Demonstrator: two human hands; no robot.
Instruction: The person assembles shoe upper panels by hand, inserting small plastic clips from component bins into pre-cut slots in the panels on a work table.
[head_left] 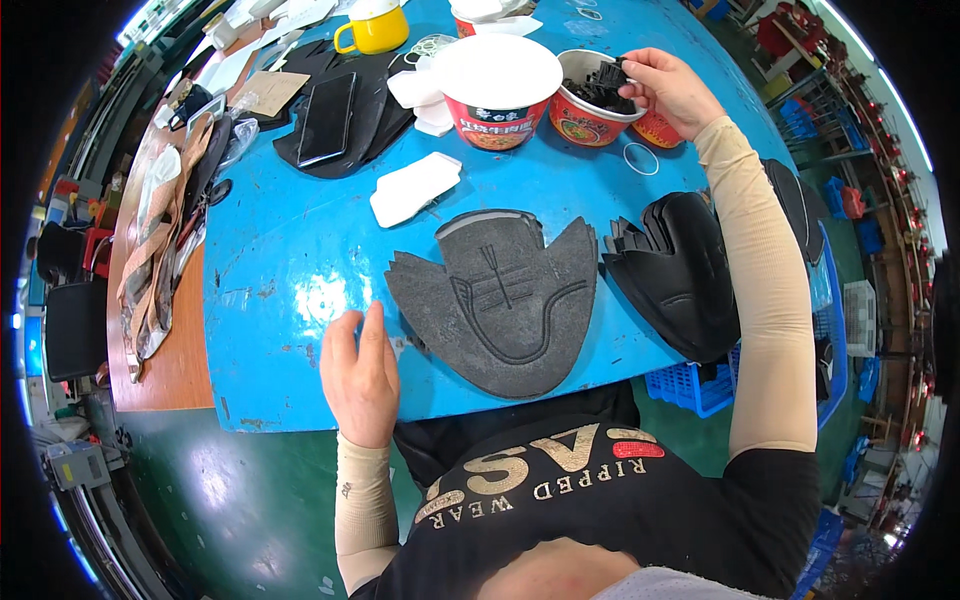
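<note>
My right hand (675, 92) reaches to the far right, thumb and fingers pinched on a small black piece (612, 72) over a red-and-white paper tub (588, 128). More small black pieces (590, 94) lie inside this tub. My left hand (360, 378) is at the table's near edge, fingers stretched and holding nothing. Just right of it lies a stack of dark grey shoe-upper pieces (512, 345) with stitched curves and crossing lines on the top one. Another stack, of smooth black curved pieces (690, 270), sits to the right under my forearm.
A larger lidded paper tub (500, 125) stands left of the open one. Folded white paper (415, 190), a white ring (641, 158), a phone (327, 118) on black pieces and a yellow mug (375, 32) occupy the blue table (270, 380). A blue basket (690, 388) is below its edge.
</note>
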